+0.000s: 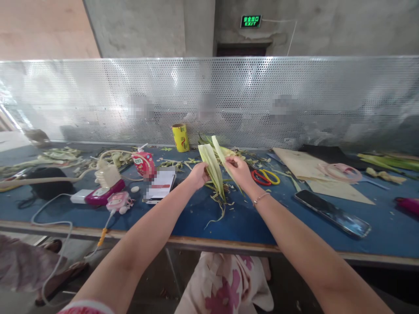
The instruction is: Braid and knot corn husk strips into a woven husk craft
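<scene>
Above the middle of the blue table, my left hand (pixel 199 175) is closed on the edge of a broad, pale green corn husk (pixel 211 162). My right hand (pixel 238 168) pinches a narrower pale strip of husk (pixel 220 149) just beside it. The two pieces lean close together at the lower end; whether they are still joined there I cannot tell. Thin shreds of husk (pixel 217 217) hang or lie below them. Scissors (pixel 265 177) with one red and one yellow handle lie right of my right hand, their blades mostly hidden.
A yellow roll (pixel 180 138) stands before the perforated metal screen (pixel 163 87). To the left are a red bottle (pixel 143 165), a phone-like white item (pixel 161 185), a purple device (pixel 104 193) and cables. A smartphone (pixel 332 213) and brown paper sheets (pixel 314 174) lie right. Husk scraps litter the back.
</scene>
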`<act>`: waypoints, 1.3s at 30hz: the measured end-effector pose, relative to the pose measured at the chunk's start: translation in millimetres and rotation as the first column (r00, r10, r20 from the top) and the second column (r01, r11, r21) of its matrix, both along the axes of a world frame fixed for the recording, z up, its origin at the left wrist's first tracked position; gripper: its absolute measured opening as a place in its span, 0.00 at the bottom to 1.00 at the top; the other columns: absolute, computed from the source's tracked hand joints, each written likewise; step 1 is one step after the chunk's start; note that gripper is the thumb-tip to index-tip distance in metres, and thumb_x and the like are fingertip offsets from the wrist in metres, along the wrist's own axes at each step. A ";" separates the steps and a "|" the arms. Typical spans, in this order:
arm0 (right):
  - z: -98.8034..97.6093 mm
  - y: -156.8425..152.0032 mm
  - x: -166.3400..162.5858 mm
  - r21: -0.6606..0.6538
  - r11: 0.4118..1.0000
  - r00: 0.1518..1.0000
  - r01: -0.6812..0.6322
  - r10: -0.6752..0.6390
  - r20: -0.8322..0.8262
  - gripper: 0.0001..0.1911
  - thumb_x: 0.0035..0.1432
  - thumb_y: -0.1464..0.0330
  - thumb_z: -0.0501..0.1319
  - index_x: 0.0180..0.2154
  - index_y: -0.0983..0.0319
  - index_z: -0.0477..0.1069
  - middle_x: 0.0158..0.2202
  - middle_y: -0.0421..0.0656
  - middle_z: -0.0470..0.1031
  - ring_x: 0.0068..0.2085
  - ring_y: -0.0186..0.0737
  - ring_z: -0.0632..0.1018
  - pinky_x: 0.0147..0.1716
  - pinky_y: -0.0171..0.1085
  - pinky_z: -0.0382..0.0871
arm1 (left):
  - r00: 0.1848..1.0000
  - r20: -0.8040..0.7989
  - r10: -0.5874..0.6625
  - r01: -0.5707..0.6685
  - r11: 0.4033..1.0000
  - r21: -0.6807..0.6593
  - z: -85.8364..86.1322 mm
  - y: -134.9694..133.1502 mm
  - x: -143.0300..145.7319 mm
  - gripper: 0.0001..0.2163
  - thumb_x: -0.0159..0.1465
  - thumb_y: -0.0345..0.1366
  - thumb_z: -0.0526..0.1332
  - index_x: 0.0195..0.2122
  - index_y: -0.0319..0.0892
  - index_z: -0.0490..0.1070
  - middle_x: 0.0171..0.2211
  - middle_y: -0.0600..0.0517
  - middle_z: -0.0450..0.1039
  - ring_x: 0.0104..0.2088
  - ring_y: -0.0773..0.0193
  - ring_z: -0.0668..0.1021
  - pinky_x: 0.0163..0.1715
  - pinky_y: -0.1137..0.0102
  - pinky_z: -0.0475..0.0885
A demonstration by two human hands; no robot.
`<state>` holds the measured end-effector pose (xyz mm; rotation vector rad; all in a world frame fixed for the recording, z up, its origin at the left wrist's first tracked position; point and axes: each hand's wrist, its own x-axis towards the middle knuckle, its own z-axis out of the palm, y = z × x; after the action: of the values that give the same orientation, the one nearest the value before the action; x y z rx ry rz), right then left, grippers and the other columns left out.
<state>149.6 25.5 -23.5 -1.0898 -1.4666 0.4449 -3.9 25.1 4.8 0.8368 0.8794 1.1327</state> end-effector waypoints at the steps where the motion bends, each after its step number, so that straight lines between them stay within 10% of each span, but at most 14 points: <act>1: 0.2 -1.3 -1.8 0.037 0.999 0.998 -0.006 0.004 0.055 0.12 0.52 0.65 0.58 0.37 0.64 0.72 0.38 0.47 0.75 0.39 0.41 0.76 0.45 0.43 0.69 | 1.000 0.005 -0.009 0.008 1.000 0.007 -0.1 -0.7 0.6 0.08 0.56 0.23 0.50 0.31 0.37 0.68 0.20 0.51 0.71 0.21 0.67 0.74 0.28 0.71 0.74; 7: -3.5 -6.1 -14.0 0.082 0.996 0.960 -0.018 -0.005 0.278 0.14 0.48 0.65 0.63 0.38 0.64 0.72 0.41 0.49 0.72 0.42 0.44 0.74 0.45 0.45 0.69 | 0.999 0.033 -0.032 0.031 0.999 0.022 -0.5 -3.5 2.5 0.09 0.57 0.22 0.50 0.33 0.36 0.68 0.21 0.51 0.72 0.20 0.68 0.73 0.29 0.71 0.75; 33: -1.0 -9.3 -15.7 0.169 0.985 0.929 0.033 -0.093 0.357 0.11 0.45 0.71 0.55 0.21 0.58 0.52 0.26 0.39 0.57 0.32 0.38 0.64 0.37 0.39 0.62 | 0.999 -0.006 -0.040 0.040 0.981 0.191 -9.6 -2.9 6.2 0.03 0.55 0.25 0.61 0.31 0.35 0.71 0.24 0.49 0.74 0.24 0.67 0.76 0.32 0.70 0.74; 39: 8.7 -15.0 -15.4 -0.022 0.994 0.966 0.108 -0.099 0.240 0.09 0.46 0.66 0.54 0.20 0.58 0.54 0.22 0.36 0.57 0.28 0.36 0.63 0.31 0.37 0.57 | 0.996 0.036 0.076 -0.081 0.983 0.164 -8.8 1.8 4.9 0.07 0.53 0.21 0.55 0.29 0.37 0.69 0.20 0.52 0.73 0.24 0.65 0.77 0.32 0.70 0.75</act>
<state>134.1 10.5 -14.9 -1.2761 -1.6072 0.2724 1.1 26.9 -4.0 0.9249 0.8076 1.2971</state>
